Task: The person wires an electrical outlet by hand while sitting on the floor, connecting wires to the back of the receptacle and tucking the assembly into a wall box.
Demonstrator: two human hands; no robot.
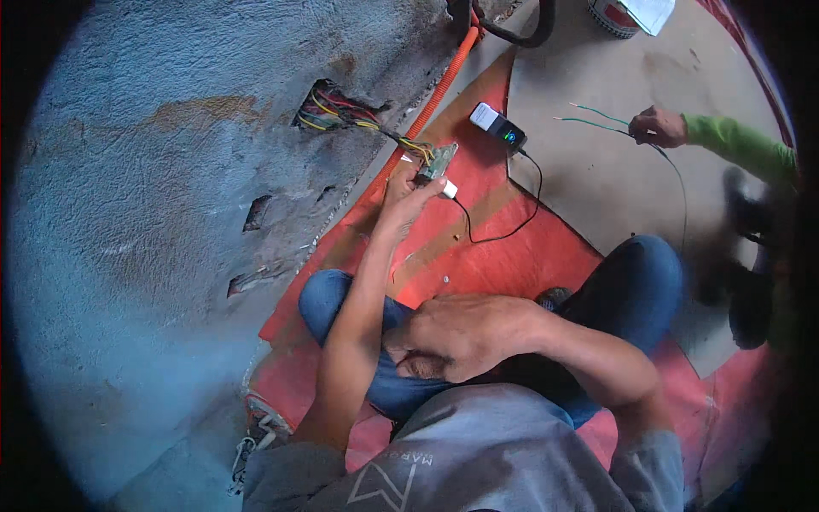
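Observation:
My left hand (408, 194) reaches forward and holds a small socket plate (438, 160) together with a white plug (449, 189). Coloured wires (375, 125) run from the plate into a rough hole in the blue-grey wall (328, 107). A black cable (512, 226) leads from the plug to a small white and black device (498, 126) with a green light, lying on the red mat. My right hand (465, 334) rests folded in my lap on my blue jeans; whether it holds anything is not visible.
An orange corrugated conduit (439, 90) runs along the wall's foot. Another person's hand (659, 127) in a green sleeve holds green wires (597, 119) at the right. A red mat (503, 256) covers the concrete floor. A can (612, 17) stands at the top.

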